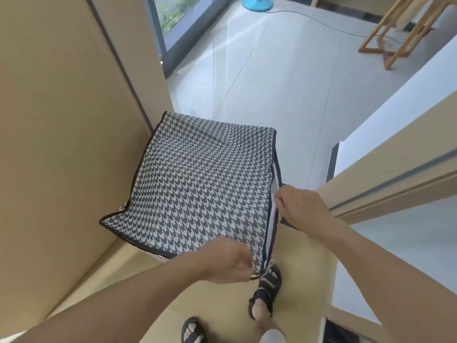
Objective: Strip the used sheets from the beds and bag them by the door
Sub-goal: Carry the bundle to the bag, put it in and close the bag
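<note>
**linen_q:** Where's the bag, and what are the hands doing with it?

**doorway_dan:** The black-and-white houndstooth fabric bag with dark trim (197,189) is right in front of the person, in a doorway. Its patterned top face is tilted up toward the camera. The left edge is just beside a tall beige panel (61,120), and the far edge reaches out over the pale grey tiled floor (272,82). Can't tell if the bottom sits on the ground or hangs.

**linen_q:** And the grips?

**doorway_dan:** Both are holding fabric. The left grip (227,262) has its fingers curled and pinches the near right corner of the bag. The right grip (303,209) pinches the dark-trimmed right edge further up, where a white strip shows in the seam between the two.

**linen_q:** Anything else around?

**doorway_dan:** Two feet in dark strap sandals (268,285) stand on a beige floor strip below the bag. To the right there's a beige door edge with a grey groove (395,174). Further back there's a turquoise round fan base (257,2) with a thin grey cable (309,18) running across the tiles, a light wooden frame (395,33), and a dark-framed glass door (170,18) with greenery behind it.
</note>
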`<act>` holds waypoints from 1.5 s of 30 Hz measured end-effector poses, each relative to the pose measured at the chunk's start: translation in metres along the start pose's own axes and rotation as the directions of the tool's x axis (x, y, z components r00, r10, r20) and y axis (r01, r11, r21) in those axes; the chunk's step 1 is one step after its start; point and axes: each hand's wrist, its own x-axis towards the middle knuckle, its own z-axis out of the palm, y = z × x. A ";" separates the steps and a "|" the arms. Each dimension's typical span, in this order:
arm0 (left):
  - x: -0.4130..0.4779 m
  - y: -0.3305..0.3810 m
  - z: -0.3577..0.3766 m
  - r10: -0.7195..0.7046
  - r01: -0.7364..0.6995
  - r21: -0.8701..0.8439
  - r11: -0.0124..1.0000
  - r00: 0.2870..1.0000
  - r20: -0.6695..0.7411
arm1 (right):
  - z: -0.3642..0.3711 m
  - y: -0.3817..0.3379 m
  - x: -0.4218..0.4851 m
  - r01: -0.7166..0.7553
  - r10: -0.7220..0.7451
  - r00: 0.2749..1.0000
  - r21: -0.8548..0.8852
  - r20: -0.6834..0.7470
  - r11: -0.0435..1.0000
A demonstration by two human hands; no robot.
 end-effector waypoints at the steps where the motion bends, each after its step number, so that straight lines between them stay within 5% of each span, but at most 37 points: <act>1: 0.014 0.000 -0.012 -0.087 0.086 -0.056 0.995 0.996 -0.027 | -0.001 0.004 0.005 -0.006 0.006 1.000 0.024 0.002 1.000; 4: 0.068 0.002 -0.043 -0.350 0.341 -0.076 0.937 0.906 -0.237 | -0.004 0.012 0.018 0.046 -0.042 0.998 0.117 -0.035 0.992; 7: 0.117 0.001 -0.056 -0.478 0.493 -0.008 0.870 0.838 -0.262 | -0.004 0.030 0.028 0.124 -0.091 0.984 0.219 -0.153 0.968; 13: 0.153 -0.005 -0.060 -0.443 0.433 -0.296 0.852 0.896 0.035 | 0.014 0.097 0.082 0.126 -0.126 0.992 0.314 -0.023 0.941; 16: 0.150 -0.014 -0.067 -0.397 0.501 -0.452 0.738 0.864 0.309 | 0.016 0.130 0.126 0.071 -0.085 0.996 0.356 0.025 0.932; 18: 0.155 -0.021 -0.078 -0.413 0.553 -0.480 0.681 0.831 0.372 | 0.016 0.134 0.145 0.090 -0.108 0.994 0.403 0.023 0.911; 20: 0.172 -0.025 -0.092 -0.519 0.569 -0.496 0.656 0.817 0.251 | 0.013 0.128 0.152 0.117 -0.138 0.990 0.441 0.015 0.890; 23: 0.203 -0.032 -0.107 -0.703 0.603 -0.444 0.663 0.705 -0.093 | 0.013 0.122 0.151 0.158 -0.175 0.985 0.485 -0.011 0.860; 28: 0.223 -0.038 -0.104 -0.681 0.524 -0.562 0.640 0.726 -0.099 | 0.019 0.137 0.168 0.260 -0.222 0.966 0.469 -0.135 0.844; 31: 0.215 -0.030 -0.100 -0.605 0.478 -0.602 0.639 0.796 -0.010 | 0.025 0.158 0.202 0.140 -0.100 0.989 0.448 -0.112 0.883; 36: 0.210 -0.024 -0.096 -0.582 0.475 -0.652 0.591 0.811 0.063 | 0.031 0.164 0.231 0.028 0.009 0.996 0.402 -0.091 0.915; 42: 0.211 -0.045 -0.122 -0.490 0.446 -0.603 0.662 0.865 0.102 | 0.046 0.144 0.201 -0.444 0.451 0.877 0.644 0.168 0.623; 45: 0.185 -0.084 -0.132 -0.627 0.501 -0.580 0.642 0.779 -0.021 | 0.047 0.132 0.185 -0.487 0.467 0.856 0.646 0.220 0.588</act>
